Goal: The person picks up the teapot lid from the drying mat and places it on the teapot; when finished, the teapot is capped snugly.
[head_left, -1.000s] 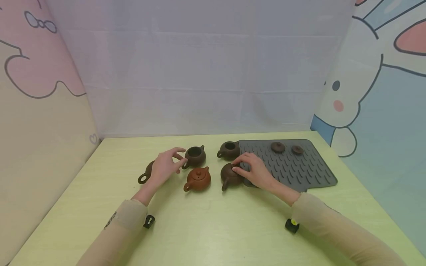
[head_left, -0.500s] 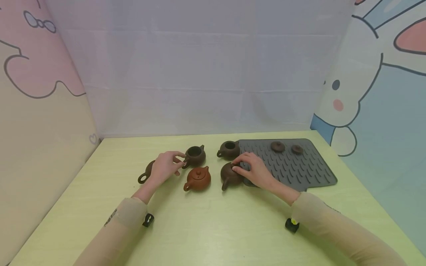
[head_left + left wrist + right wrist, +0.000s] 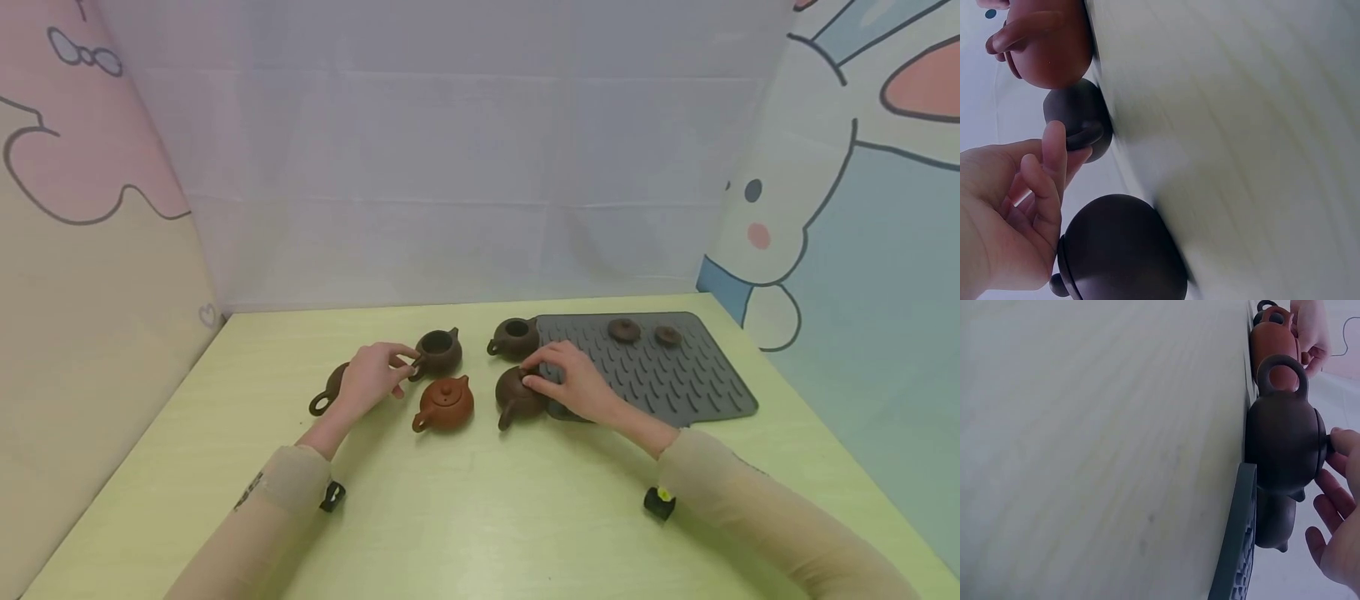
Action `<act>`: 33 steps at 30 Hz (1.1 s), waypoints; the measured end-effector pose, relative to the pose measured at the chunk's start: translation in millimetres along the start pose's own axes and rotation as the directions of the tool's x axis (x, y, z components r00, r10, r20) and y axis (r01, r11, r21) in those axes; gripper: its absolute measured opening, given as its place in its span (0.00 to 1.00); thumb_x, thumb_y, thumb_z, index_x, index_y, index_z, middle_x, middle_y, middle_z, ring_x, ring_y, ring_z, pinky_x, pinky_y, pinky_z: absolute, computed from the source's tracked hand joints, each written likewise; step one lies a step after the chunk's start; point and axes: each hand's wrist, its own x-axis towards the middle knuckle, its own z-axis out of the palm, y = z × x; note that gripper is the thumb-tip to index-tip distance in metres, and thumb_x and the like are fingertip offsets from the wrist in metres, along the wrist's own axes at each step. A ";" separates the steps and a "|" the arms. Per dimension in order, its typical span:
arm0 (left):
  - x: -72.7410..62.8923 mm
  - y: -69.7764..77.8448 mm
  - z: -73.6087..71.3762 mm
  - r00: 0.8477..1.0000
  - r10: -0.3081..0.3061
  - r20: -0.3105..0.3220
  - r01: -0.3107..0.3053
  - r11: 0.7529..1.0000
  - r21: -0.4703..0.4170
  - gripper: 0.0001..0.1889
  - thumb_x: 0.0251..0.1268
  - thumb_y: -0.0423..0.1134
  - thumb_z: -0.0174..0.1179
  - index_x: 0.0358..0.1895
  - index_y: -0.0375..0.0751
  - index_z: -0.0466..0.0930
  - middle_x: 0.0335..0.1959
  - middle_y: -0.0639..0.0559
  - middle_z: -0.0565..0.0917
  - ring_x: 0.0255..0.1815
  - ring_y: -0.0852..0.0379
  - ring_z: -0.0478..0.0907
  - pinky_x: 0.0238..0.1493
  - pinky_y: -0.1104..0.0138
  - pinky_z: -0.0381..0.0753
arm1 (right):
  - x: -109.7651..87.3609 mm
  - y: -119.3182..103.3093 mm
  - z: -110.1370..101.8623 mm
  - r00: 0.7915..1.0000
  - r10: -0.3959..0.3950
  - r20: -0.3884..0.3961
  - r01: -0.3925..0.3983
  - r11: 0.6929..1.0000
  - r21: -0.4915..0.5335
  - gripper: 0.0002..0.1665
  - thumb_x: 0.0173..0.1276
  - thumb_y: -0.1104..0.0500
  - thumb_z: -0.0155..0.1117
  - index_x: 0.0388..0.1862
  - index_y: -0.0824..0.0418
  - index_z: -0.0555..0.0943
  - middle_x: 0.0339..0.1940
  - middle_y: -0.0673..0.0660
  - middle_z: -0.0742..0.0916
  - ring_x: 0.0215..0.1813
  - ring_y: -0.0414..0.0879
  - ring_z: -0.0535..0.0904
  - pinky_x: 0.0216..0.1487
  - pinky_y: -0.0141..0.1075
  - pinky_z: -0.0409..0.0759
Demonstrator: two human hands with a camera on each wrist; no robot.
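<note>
A person in pale sleeves reaches across a pale yellow-green table (image 3: 480, 525), both hands busy among five small clay teapots. Over the last second the left hand (image 3: 367, 377) has closed its gap: thumb and fingertip, spread apart beside a handle a second ago, now come together on the handle (image 3: 417, 369) of an open dark teapot (image 3: 446, 362), left of the middle and toward the table's far edge. The fingers partly cover the contact in both views, so it looks like a pinch, but how firm is hard to judge. The right hand (image 3: 576, 382) has stayed put, thumb and fingers pinching the lid knob (image 3: 1330, 444) of a lidded dark teapot (image 3: 517, 398), which stands upright just beside the grey mat's left edge. In effect, each hand now has its own teapot; neither pot appears to have left the table.

Between them, nearer the table's front edge, sits a reddish-brown teapot (image 3: 446, 407), lid on. Behind the right hand's pot is another open dark teapot (image 3: 516, 344). A fifth, lidded teapot (image 3: 1125, 250) stands toward the table's left edge, partly behind the left hand. The grey mat (image 3: 660, 387), near the far right corner, carries two loose dark lids (image 3: 624, 331), apart from each other near its far edge.
</note>
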 end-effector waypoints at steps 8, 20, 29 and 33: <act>1.0 -1.2 0.7 1.000 0.005 -0.005 -0.005 1.000 0.016 0.15 0.66 0.36 0.60 0.55 0.46 0.84 0.42 0.43 0.90 0.18 0.57 0.85 0.19 0.70 0.66 | 2.5 15.2 -17.0 1.000 -0.015 0.006 0.015 1.000 -0.008 0.18 0.65 0.56 0.70 0.53 0.56 0.84 0.50 0.55 0.88 0.57 0.52 0.77 0.61 0.53 0.73; 1.3 0.1 0.4 1.000 0.014 -0.002 -0.014 1.000 0.022 0.15 0.65 0.36 0.62 0.55 0.47 0.84 0.41 0.44 0.90 0.18 0.56 0.85 0.18 0.70 0.66 | 13.3 64.8 -63.4 0.997 0.064 -0.041 -0.071 0.983 -0.171 0.21 0.67 0.59 0.68 0.58 0.61 0.82 0.56 0.61 0.86 0.59 0.57 0.78 0.63 0.55 0.70; 0.3 2.6 -0.6 1.000 0.022 -0.003 -0.022 0.999 0.024 0.15 0.65 0.35 0.62 0.55 0.45 0.84 0.40 0.43 0.90 0.18 0.57 0.84 0.17 0.70 0.65 | 10.4 105.5 -88.6 0.994 0.100 -0.045 -0.108 0.961 -0.256 0.26 0.68 0.61 0.66 0.64 0.65 0.77 0.59 0.67 0.83 0.61 0.64 0.76 0.64 0.60 0.68; -0.4 3.0 -1.0 1.000 0.023 -0.005 -0.023 1.000 0.022 0.15 0.65 0.35 0.62 0.55 0.45 0.84 0.40 0.43 0.90 0.17 0.57 0.84 0.17 0.70 0.66 | 9.3 120.4 -97.6 0.990 0.134 -0.041 -0.141 0.950 -0.278 0.27 0.70 0.60 0.65 0.66 0.65 0.75 0.62 0.68 0.81 0.64 0.65 0.74 0.66 0.61 0.65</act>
